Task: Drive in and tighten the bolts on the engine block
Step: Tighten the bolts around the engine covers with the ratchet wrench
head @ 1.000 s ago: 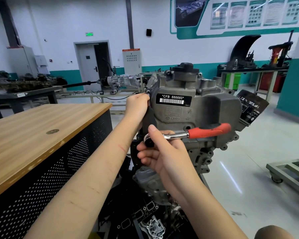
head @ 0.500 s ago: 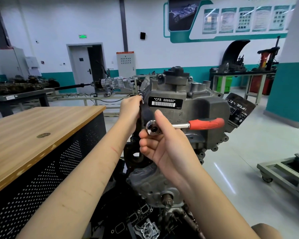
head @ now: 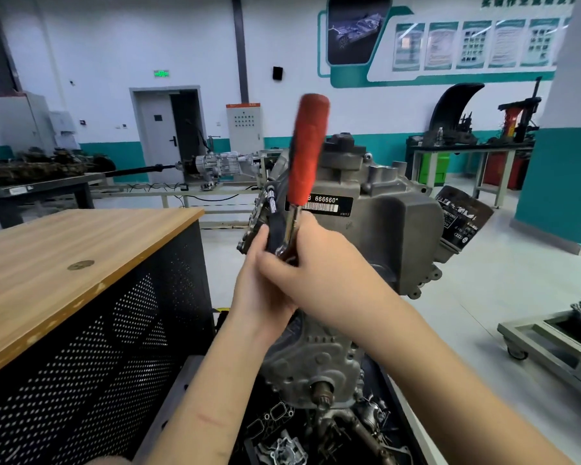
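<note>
The grey engine block [head: 393, 229] stands in front of me with a black label reading 666660. My right hand [head: 319, 266] grips the steel shank of a ratchet wrench [head: 307, 152] near its head, and the red handle points straight up, blurred. My left hand [head: 259, 283] sits just left of it, fingers closed around the dark socket end below the ratchet head. A small metal bolt or socket piece [head: 271, 198] sticks out at the block's upper left edge. Both hands meet at the block's left face, hiding the bolt under the socket.
A wooden-topped cabinet [head: 81, 263] with perforated black sides stands close on my left. Loose engine parts [head: 316, 434] lie in a dark tray below the block. A wheeled metal cart [head: 547, 344] sits at the right. Workbenches and a gearbox [head: 222, 164] are farther back.
The ratchet handle swung from pointing right to pointing straight up. My left hand dropped from the block's upper left edge to join my right hand at the ratchet head.
</note>
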A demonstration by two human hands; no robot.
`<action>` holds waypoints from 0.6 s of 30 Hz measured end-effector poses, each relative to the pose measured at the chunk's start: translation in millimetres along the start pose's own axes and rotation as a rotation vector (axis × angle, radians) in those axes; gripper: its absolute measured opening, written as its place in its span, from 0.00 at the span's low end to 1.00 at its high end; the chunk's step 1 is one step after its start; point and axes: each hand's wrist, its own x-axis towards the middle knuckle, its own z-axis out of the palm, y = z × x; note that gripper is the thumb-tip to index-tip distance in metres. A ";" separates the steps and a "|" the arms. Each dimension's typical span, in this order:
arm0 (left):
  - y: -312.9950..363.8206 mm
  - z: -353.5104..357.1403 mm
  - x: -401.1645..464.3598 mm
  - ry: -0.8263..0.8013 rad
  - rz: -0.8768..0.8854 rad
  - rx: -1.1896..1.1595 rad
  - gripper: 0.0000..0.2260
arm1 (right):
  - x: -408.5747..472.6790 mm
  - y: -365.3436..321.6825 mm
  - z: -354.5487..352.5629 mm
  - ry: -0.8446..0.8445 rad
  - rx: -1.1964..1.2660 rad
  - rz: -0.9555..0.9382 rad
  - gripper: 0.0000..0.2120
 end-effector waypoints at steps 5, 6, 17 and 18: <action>6.4 12.3 1.0 -0.026 -0.003 -0.066 0.29 | 1.1 -5.3 0.5 0.139 -0.164 -0.064 0.16; 8.4 15.4 1.5 -0.020 -0.003 -0.054 0.29 | 1.1 -3.7 0.8 0.156 -0.108 -0.061 0.16; 15.2 18.7 2.6 0.182 -0.154 0.248 0.34 | -6.9 3.9 14.0 0.045 1.220 0.344 0.12; 13.7 16.6 2.7 0.154 -0.134 0.204 0.34 | -5.8 3.1 13.1 0.049 1.204 0.338 0.12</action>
